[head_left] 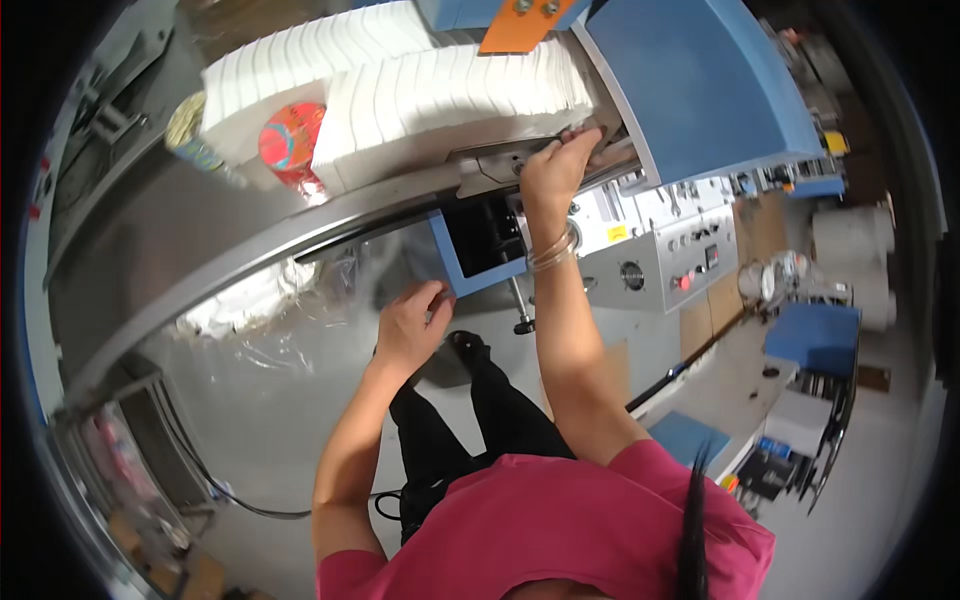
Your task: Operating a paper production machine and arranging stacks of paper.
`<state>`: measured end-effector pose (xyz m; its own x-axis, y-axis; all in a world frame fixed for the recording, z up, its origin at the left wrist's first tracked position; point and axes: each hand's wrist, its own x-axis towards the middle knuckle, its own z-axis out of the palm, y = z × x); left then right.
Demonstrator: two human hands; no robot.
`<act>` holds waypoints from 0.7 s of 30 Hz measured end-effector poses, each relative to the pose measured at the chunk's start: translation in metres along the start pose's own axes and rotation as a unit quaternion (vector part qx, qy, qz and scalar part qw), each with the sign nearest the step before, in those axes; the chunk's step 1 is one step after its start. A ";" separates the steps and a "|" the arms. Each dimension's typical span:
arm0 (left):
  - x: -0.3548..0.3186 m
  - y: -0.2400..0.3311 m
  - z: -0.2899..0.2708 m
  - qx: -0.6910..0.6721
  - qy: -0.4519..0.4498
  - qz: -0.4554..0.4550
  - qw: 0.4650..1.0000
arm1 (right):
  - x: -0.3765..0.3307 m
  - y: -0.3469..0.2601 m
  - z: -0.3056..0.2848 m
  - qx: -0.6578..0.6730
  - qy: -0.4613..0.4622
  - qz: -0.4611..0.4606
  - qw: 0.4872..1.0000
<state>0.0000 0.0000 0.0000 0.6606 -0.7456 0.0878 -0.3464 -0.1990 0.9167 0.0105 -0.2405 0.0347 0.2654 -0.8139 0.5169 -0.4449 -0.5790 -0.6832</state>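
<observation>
Two long rows of folded white paper tissues [450,95] lie on a metal table [330,222]. My right hand [558,175] reaches to the right end of the nearer row, beside the blue machine cover [715,85]. Its fingers are bent inward at the metal edge there, and what they hold, if anything, is hidden. My left hand [408,325] hangs lower, close to the corner of a blue frame [470,283] below the table. Loosely curled, it has a gap between thumb and fingers and nothing visible in it.
A red round container [292,140] and a yellowish can [193,130] stand by the tissues. An orange bracket [518,25] hangs above them. Right of my arm is a grey control panel [690,260] with knobs. Clear plastic with white material [245,300] lies at left.
</observation>
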 end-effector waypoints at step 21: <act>0.019 -0.044 -0.049 -0.038 -0.176 -0.036 0.983 | 0.022 -0.017 0.026 -0.155 0.077 0.096 0.980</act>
<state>0.0602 0.0261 -0.0195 0.4050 -0.9082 -0.1058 -0.2486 -0.2208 0.9431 0.0458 -0.2503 0.0447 0.0303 -0.8755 0.4823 -0.7185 -0.3545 -0.5984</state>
